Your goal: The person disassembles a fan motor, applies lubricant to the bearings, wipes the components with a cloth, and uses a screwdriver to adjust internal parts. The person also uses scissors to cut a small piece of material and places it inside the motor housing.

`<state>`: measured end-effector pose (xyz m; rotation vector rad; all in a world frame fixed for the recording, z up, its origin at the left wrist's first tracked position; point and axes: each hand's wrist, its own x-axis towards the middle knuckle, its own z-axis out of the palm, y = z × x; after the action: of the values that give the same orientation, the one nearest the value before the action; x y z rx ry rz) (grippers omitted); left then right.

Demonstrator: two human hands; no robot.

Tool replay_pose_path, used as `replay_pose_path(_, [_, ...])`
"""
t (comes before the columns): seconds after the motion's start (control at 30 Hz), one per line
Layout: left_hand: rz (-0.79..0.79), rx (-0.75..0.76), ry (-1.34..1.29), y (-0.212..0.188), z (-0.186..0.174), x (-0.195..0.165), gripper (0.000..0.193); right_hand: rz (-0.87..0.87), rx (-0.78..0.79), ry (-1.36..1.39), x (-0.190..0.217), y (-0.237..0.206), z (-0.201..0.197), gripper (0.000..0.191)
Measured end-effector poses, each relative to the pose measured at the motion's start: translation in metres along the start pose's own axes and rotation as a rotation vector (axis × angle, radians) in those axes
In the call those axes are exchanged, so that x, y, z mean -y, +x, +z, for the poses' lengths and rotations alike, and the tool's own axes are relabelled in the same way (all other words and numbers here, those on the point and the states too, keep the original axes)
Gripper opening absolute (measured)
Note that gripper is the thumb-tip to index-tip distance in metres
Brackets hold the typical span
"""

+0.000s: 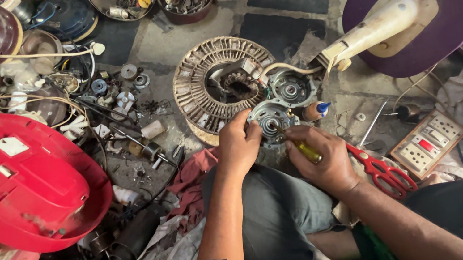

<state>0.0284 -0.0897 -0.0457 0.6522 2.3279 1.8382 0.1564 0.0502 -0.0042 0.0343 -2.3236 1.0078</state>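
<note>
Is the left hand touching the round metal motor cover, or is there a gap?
Touching. In the head view, the left hand has its fingers curled over the near-left edge of the round metal motor cover, with no gap visible.

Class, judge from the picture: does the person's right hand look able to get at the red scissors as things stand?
Probably yes: the red scissors lie uncovered on the floor just beside the right hand, though that hand is holding a yellow-handled screwdriver.

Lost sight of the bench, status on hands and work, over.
Left hand gripping round metal motor cover. Right hand driving yellow-handled screwdriver into it. Red scissors beside right wrist.
</note>
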Motion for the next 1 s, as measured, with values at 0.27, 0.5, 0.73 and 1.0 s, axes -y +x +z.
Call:
replay_pose_path(0.27, [0.060,-0.036,0.059,0.003,0.004,0.011,0.032,-0.001,0.049,0.021,-0.016,0.004,0.000,0.018])
replay_pose_path(0.5, [0.048,-0.039,0.052,0.000,0.007,0.007,0.033,-0.073,0.058,-0.024,-0.011,0.004,-0.004,0.019])
replay_pose_path(0.73, [0.004,-0.001,0.083,0.001,0.005,0.006,0.033,-0.093,0.001,-0.097,-0.008,0.002,-0.001,0.019])
replay_pose_path(1.0, [0.080,-0.044,0.107,0.001,0.005,0.002,0.031,-0.097,0.035,-0.101,-0.006,0.003,-0.002,0.021])
